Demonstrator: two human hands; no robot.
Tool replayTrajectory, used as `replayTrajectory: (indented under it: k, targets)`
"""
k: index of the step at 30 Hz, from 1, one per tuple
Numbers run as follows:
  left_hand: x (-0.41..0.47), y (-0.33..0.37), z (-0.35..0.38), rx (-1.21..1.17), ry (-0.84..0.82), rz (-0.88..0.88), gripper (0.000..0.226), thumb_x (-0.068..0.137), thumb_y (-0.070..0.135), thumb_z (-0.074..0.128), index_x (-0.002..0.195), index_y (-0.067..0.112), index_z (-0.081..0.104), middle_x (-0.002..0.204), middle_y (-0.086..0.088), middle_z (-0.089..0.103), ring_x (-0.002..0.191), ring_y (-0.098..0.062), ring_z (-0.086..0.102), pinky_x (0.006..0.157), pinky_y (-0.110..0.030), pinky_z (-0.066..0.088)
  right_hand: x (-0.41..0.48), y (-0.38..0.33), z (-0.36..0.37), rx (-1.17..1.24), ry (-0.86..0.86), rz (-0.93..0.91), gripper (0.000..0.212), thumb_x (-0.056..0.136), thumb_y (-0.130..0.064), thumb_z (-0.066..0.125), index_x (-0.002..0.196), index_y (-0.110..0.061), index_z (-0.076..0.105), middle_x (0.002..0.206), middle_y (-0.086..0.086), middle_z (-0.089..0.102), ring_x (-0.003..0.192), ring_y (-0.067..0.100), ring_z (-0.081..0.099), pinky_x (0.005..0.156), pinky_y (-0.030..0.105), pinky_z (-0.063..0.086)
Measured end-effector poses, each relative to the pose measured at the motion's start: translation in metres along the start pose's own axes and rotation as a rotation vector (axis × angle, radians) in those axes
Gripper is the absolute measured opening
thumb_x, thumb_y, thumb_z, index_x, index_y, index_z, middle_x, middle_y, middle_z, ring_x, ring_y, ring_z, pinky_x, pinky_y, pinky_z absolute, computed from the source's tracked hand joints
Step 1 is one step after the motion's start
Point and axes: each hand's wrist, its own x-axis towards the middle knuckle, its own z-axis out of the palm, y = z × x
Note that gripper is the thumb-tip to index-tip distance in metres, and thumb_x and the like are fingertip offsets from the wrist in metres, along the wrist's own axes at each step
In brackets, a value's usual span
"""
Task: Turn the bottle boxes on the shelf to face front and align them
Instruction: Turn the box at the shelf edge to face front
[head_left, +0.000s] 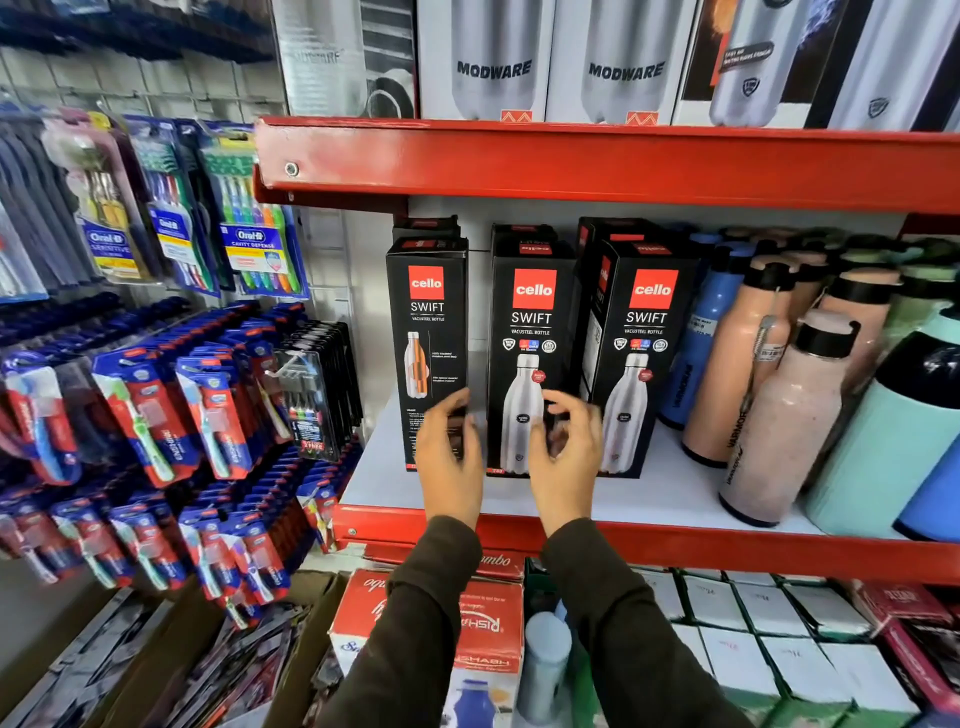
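Observation:
Three black cello bottle boxes stand upright on the white shelf board (660, 493). The left box (427, 332) shows a side panel with an orange bottle cutaway. The middle box (530, 322) and the right box (644, 332) show their fronts with a steel bottle picture. More black boxes stand behind them. My left hand (449, 457) is at the lower right edge of the left box, fingers curled and blurred. My right hand (566, 457) hovers in front of the middle box's lower right corner, fingers apart and holding nothing.
Loose bottles in blue, pink and mint (789, 415) crowd the shelf to the right of the boxes. A red shelf lip (675, 545) runs along the front. Modware boxes (493, 62) fill the shelf above. Toothbrush packs (156, 405) hang at the left.

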Motion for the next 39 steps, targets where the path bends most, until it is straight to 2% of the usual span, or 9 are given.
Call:
replayTrajectory:
  k: [5, 10, 13, 17, 20, 26, 31, 35, 39]
  targets:
    - [0.017, -0.009, -0.018, 0.04, 0.159, -0.005, 0.037, 0.1, 0.012, 0.045, 0.137, 0.017, 0.045, 0.135, -0.002, 0.046, 0.129, -0.02, 0.043, 0.11, -0.032, 0.034, -0.015, -0.023, 0.03, 0.052, -0.304, -0.01, 0.044, 0.096, -0.006, 0.048, 0.136, -0.023, 0.049, 0.133, 0.0, 0.05, 0.113, 0.001, 0.054, 0.095, 0.015, 0.046]
    - [0.033, -0.023, -0.038, -0.053, -0.038, -0.166, 0.05, 0.104, 0.025, 0.032, 0.153, 0.016, 0.024, 0.161, -0.003, 0.023, 0.147, -0.01, 0.021, 0.117, -0.017, 0.016, -0.026, -0.027, 0.057, -0.003, -0.584, 0.128, 0.063, 0.099, -0.008, 0.04, 0.154, -0.02, 0.011, 0.161, -0.001, 0.017, 0.147, 0.008, 0.018, 0.12, 0.025, 0.017]
    - [0.04, -0.025, -0.045, -0.196, -0.15, -0.328, 0.047, 0.106, 0.026, 0.028, 0.151, 0.015, 0.029, 0.156, -0.001, 0.034, 0.139, -0.004, 0.03, 0.098, 0.007, 0.024, -0.028, -0.023, 0.075, -0.061, -0.617, 0.191, 0.069, 0.095, -0.003, 0.041, 0.154, -0.014, 0.006, 0.161, 0.009, 0.019, 0.149, 0.019, 0.019, 0.123, 0.039, 0.019]
    - [0.048, -0.037, -0.055, -0.293, -0.246, -0.399, 0.046, 0.106, 0.036, 0.024, 0.144, 0.022, 0.044, 0.143, 0.002, 0.052, 0.13, -0.004, 0.049, 0.107, -0.01, 0.037, -0.027, -0.019, 0.083, -0.071, -0.598, 0.262, 0.071, 0.09, 0.001, 0.043, 0.153, -0.014, 0.012, 0.155, 0.009, 0.03, 0.144, 0.021, 0.03, 0.12, 0.042, 0.028]
    - [0.051, -0.041, -0.061, -0.362, -0.219, -0.439, 0.048, 0.105, 0.04, 0.025, 0.141, 0.02, 0.05, 0.143, -0.001, 0.055, 0.133, -0.011, 0.051, 0.116, -0.032, 0.036, -0.029, -0.02, 0.081, -0.063, -0.548, 0.248, 0.073, 0.087, -0.002, 0.056, 0.15, -0.014, 0.021, 0.147, 0.008, 0.042, 0.136, 0.018, 0.04, 0.115, 0.03, 0.031]
    - [0.049, -0.032, -0.078, -0.43, -0.105, -0.461, 0.051, 0.104, 0.038, 0.03, 0.123, 0.008, 0.066, 0.122, -0.007, 0.069, 0.116, -0.017, 0.066, 0.1, -0.036, 0.052, -0.031, -0.021, 0.085, 0.003, -0.445, 0.224, 0.082, 0.069, -0.026, 0.083, 0.137, -0.02, 0.037, 0.129, -0.001, 0.057, 0.122, 0.01, 0.053, 0.108, 0.034, 0.044]
    - [0.051, -0.031, -0.085, -0.417, -0.072, -0.421, 0.045, 0.103, 0.038, 0.035, 0.107, 0.014, 0.073, 0.105, 0.001, 0.075, 0.105, -0.019, 0.071, 0.088, -0.036, 0.059, -0.029, -0.032, 0.093, -0.009, -0.327, 0.244, 0.093, 0.066, -0.039, 0.087, 0.14, -0.016, 0.035, 0.134, -0.005, 0.053, 0.125, 0.008, 0.048, 0.101, 0.017, 0.036]
    - [0.057, -0.043, -0.089, -0.347, -0.031, -0.34, 0.034, 0.103, 0.031, 0.042, 0.126, 0.018, 0.062, 0.116, 0.001, 0.071, 0.102, -0.019, 0.072, 0.086, -0.029, 0.059, -0.024, -0.037, 0.092, -0.036, -0.324, 0.226, 0.092, 0.069, -0.031, 0.085, 0.142, -0.014, 0.033, 0.126, -0.01, 0.046, 0.114, -0.002, 0.038, 0.095, 0.007, 0.029]
    - [0.079, -0.058, -0.091, -0.197, -0.163, -0.363, 0.041, 0.103, 0.018, 0.039, 0.144, 0.023, 0.042, 0.15, 0.001, 0.045, 0.14, -0.016, 0.041, 0.117, -0.034, 0.032, -0.021, -0.04, 0.095, -0.017, -0.372, 0.2, 0.092, 0.071, -0.027, 0.083, 0.145, -0.015, 0.03, 0.137, 0.0, 0.047, 0.125, 0.003, 0.039, 0.103, 0.017, 0.029]
